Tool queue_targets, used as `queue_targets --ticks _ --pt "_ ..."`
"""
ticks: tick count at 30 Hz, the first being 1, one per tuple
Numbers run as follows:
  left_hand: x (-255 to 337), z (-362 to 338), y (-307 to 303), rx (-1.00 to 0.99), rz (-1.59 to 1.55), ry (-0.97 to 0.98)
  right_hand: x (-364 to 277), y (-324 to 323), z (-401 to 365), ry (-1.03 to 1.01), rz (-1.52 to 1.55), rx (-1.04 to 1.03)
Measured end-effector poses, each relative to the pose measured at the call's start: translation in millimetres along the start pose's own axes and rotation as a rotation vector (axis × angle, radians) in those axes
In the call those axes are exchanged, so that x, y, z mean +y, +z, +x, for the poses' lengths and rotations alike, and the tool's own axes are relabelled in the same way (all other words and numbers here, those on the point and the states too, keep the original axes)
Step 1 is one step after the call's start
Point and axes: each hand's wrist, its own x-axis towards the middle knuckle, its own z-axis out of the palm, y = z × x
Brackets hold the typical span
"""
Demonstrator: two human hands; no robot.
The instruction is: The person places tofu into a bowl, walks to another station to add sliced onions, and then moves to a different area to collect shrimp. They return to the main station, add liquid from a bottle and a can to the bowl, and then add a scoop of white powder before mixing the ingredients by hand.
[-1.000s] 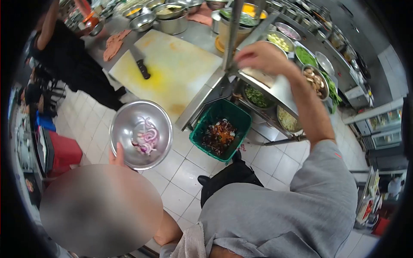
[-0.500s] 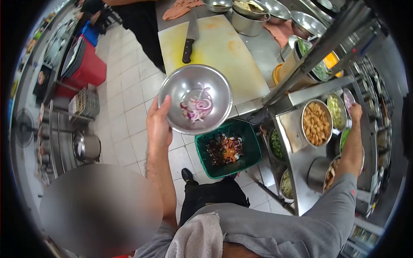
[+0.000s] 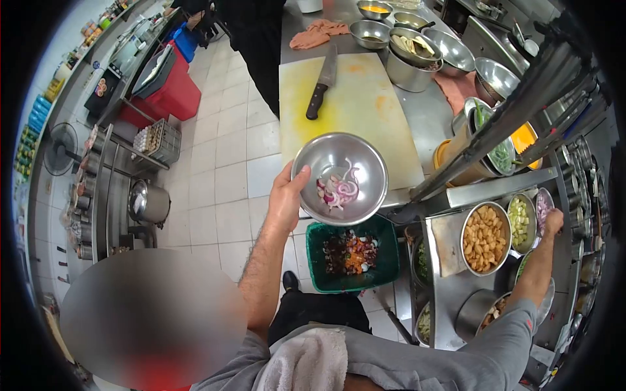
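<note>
My left hand (image 3: 287, 201) grips the left rim of a steel mixing bowl (image 3: 372, 173), thumb over the edge. Sliced red onion (image 3: 339, 191) lies in the bottom of that bowl. At the far right, my right hand (image 3: 553, 221) is curled at the edge of a steel container of red onion (image 3: 542, 205); its fingertips are hidden, so what they hold does not show. Beside that container are a pot of chopped pale-green vegetable (image 3: 518, 221) and a larger pot of browned cubes (image 3: 485, 238).
A large knife (image 3: 323, 85) lies on the cutting board (image 3: 372, 91). Under the mixing bowl stands a green bin (image 3: 389, 264) of food scraps. A dark metal post (image 3: 469, 143) rises between board and pots. Another person in dark clothes (image 3: 251, 39) stands beyond the board.
The view has shifted, so the board and pots sit lower and farther right. My left hand still holds the mixing bowl; my right hand stays by the red onion container.
</note>
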Motion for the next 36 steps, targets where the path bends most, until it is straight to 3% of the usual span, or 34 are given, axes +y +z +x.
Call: queue_targets --ticks 2,3,5,6,8,11,12,14,17,18,19,21,23,26,32,34,35,36 --pt "-3 4 -10 -0.029 0.01 -0.01 4 -19 6 0.274 0.323 0.051" --pt "-4 8 -17 -0.035 0.007 -0.034 18 -23 12 0.287 0.322 0.059" --pt "-1 16 -32 -0.069 -0.011 -0.035 41 -30 34 0.501 1.257 -0.164" --pt "2 21 -41 -0.084 -0.013 -0.026 15 -79 12 0.463 1.295 -0.186" --pt "9 32 -63 -0.125 -0.051 -0.059 -65 -193 -51 0.423 1.319 -0.207" --pt "24 52 -99 -0.178 -0.057 -0.077 -157 -298 -146 0.212 1.342 -0.236" --pt "27 59 -115 -0.201 -0.055 -0.088 -202 -317 -179 0.222 1.341 -0.223" --pt "36 74 -144 -0.233 -0.025 -0.097 -304 -357 -236 0.025 1.434 -0.293" --pt "62 88 -191 -0.323 0.032 -0.098 -499 -411 -299 -0.215 1.192 -0.525" --pt "69 93 -210 -0.306 0.026 -0.115 -553 -416 -314 -0.278 1.198 -0.653" --pt "77 100 -227 -0.29 0.024 -0.097 -604 -418 -325 -0.533 1.131 -0.666" --pt "90 114 -263 -0.261 0.016 -0.099 -693 -406 -350 -0.839 1.1 -0.699" --pt "107 140 -297 -0.274 -0.021 -0.088 -766 -394 -372 -1.008 1.08 -0.739" --pt "123 188 -340 -0.216 -0.055 -0.042 -855 -367 -393 -1.132 1.07 -0.646" --pt "163 313 -434 -0.138 -0.098 -0.054 -1031 -319 -388 -1.216 1.107 -0.701" --pt "190 372 -464 -0.075 -0.065 0.038 -1109 -307 -378 -1.301 1.172 -0.808" --pt "208 389 -482 -0.035 -0.068 0.02 -1150 -293 -375 -1.445 1.139 -0.684" --pt "222 400 -500 0.004 -0.073 -0.011 -1184 -290 -379 -1.425 1.144 -0.718"
